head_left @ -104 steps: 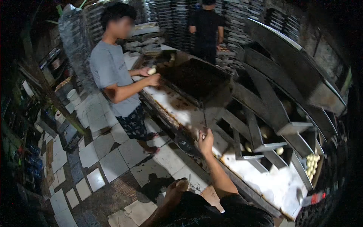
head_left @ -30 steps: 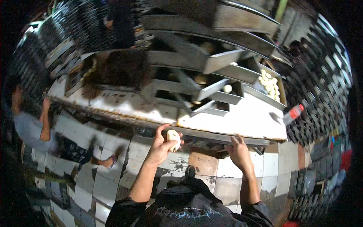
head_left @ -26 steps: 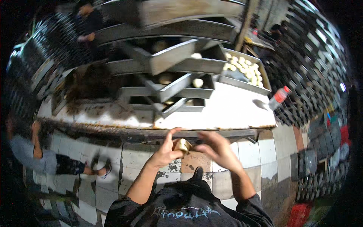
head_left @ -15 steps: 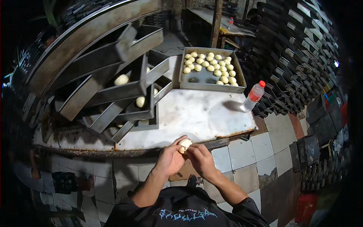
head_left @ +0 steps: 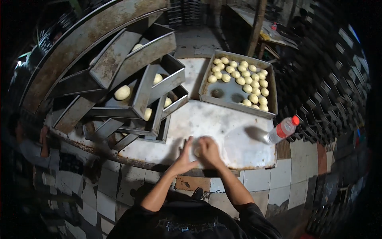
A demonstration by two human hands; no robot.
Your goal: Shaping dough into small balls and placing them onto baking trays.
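Observation:
My left hand (head_left: 184,158) is held on edge over the near side of the white worktop (head_left: 187,123), its fingers stretched out and thumb apart. Close beside it, my right hand (head_left: 209,151) is curled in a loose fist, slightly blurred. A pale piece of dough (head_left: 197,151) shows between the hands, at the inner side of the right one and mostly covered by it. Past the hands, a square metal tray (head_left: 238,109) holds many round dough balls (head_left: 240,81), with a bare patch at its near left part.
Long metal pans (head_left: 161,85) are stacked crosswise at the left, some with a dough ball (head_left: 122,93) inside. A clear bottle with a red cap (head_left: 283,130) stands at the worktop's right edge. More stacked pans (head_left: 334,75) rise at the far right. Another person (head_left: 38,145) is at the left.
Both hands have gone from holding the dough up before me to the worktop. The left hand has opened off the dough; the right is now over it. The view has shifted.

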